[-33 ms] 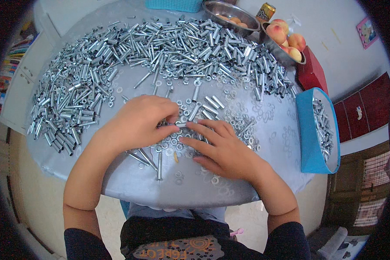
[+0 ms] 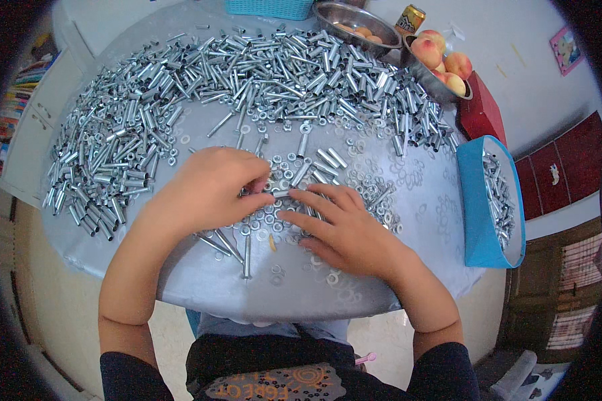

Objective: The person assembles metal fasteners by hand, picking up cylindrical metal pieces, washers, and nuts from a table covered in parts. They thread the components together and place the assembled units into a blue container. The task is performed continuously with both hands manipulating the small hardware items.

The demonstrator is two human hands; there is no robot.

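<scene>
My left hand (image 2: 211, 190) and my right hand (image 2: 338, 227) meet at the middle of a round grey table (image 2: 201, 281). Between the fingertips of both hands lies a small silver metal part (image 2: 279, 194); its exact shape is hidden by the fingers. Flat washers (image 2: 264, 224) and nuts are scattered under and around both hands. A few long bolts (image 2: 246, 254) lie just below my left hand. A broad heap of silver metal sleeves (image 2: 247, 67) curves across the far and left side of the table.
A blue box (image 2: 478, 220) with several finished metal pieces stands at the right table edge. At the back are a metal bowl (image 2: 354, 17), a bowl of peaches (image 2: 441, 63), a teal basket (image 2: 271, 8) and a red box (image 2: 481, 113).
</scene>
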